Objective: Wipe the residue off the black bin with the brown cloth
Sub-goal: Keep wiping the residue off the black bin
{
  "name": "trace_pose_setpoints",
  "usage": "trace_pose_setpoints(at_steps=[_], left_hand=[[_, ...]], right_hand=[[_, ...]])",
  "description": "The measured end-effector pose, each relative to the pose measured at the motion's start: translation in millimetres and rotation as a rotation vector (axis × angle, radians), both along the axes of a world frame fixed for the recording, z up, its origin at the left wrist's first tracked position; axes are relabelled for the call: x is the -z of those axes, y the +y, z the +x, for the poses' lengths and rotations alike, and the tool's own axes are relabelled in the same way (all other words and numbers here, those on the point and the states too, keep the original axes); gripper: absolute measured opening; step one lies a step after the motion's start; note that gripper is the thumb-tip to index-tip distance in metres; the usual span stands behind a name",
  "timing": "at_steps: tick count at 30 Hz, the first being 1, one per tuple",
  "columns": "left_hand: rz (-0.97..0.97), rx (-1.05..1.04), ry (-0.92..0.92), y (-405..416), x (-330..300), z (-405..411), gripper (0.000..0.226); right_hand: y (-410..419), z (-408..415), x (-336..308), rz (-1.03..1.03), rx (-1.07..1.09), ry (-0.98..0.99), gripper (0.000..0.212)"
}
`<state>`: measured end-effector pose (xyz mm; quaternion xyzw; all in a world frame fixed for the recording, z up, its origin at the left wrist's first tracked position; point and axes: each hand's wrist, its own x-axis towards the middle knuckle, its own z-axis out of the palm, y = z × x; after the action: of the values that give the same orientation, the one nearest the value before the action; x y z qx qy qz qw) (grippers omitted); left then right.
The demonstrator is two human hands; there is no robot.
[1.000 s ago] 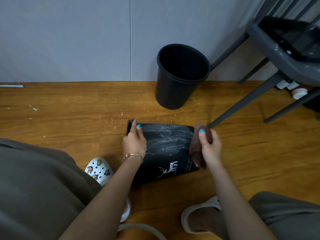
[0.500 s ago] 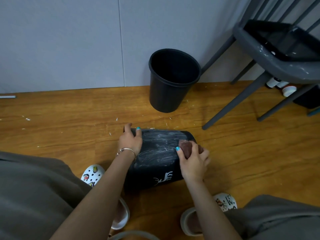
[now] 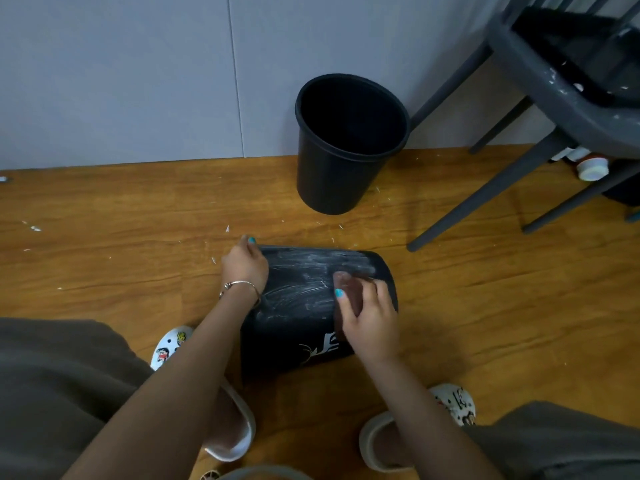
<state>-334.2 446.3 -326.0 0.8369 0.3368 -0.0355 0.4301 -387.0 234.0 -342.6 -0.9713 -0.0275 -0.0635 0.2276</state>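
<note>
Black bin [image 3: 304,299] on its side, long axis left-right.

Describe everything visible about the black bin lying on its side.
The black bin lies on its side on the wooden floor, and looks like matte plastic. Chalky white residue smears its upturned wall; a white deer print shows lower down. The left hand grips its left end, and the right hand presses the brown cloth against it.

No readable text or numbers anywhere. Only a white deer-like logo on near side of black bin [image 3: 311,306] lying on floor, partly hidden behind right hand [image 3: 369,315]; marks beside it too blurred to read.
</note>
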Motion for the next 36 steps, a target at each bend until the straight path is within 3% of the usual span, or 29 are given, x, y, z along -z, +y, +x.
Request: trace_pose_setpoints(at_steps=[2,4,7,9,12,15,18,21,24,29,33,36], left_hand=[[0.016,0.01,0.0,-0.5,-1.5,4.8,0.041],[0.03,0.001,-0.002,-1.4,-2.1,6.2,0.04],[0.058,0.005,0.0,-1.1,0.4,6.7,0.04],[0.074,0.008,0.014,0.8,3.5,5.9,0.04],[0.062,0.018,0.0,2.6,4.5,5.1,0.039],[0.044,0.023,-0.014,1.3,2.5,7.2,0.038],[0.045,0.012,-0.008,-0.4,1.6,8.5,0.04],[0.044,0.003,-0.02,0.8,3.5,4.8,0.04],[0.033,0.013,-0.019,1.9,1.4,3.5,0.04],[0.014,-0.01,-0.014,-2.0,-1.5,7.0,0.04],[0.0,-0.019,-0.033,-0.6,1.2,3.0,0.04],[-0.039,-0.027,-0.012,2.0,-0.6,2.8,0.04]], right_hand=[[-30.3,13.0,2.2,-0.042,0.008,0.089,0.046],[-47.5,18.9,4.8,0.009,0.202,0.089,0.049],[-9.0,7.4,4.0,0.071,0.336,0.07,0.043],[21.6,-10.7,-0.1,0.124,0.213,0.068,0.04],[3.8,-14.2,0.8,0.106,0.011,0.082,0.042],[-42.5,-1.0,4.6,0.063,0.15,0.077,0.043],[-26.8,-2.7,2.7,0.123,0.301,0.075,0.033],[12.0,-25.1,-1.4,0.176,0.09,0.074,0.033],[-16.8,-17.9,2.1,0.064,-0.056,0.067,0.036],[-42.8,2.2,-1.7,0.122,0.292,0.103,0.026],[15.7,-23.5,-8.6,0.165,-0.023,0.129,0.03],[-11.9,-18.1,-5.3,0.078,-0.095,0.153,0.034]])
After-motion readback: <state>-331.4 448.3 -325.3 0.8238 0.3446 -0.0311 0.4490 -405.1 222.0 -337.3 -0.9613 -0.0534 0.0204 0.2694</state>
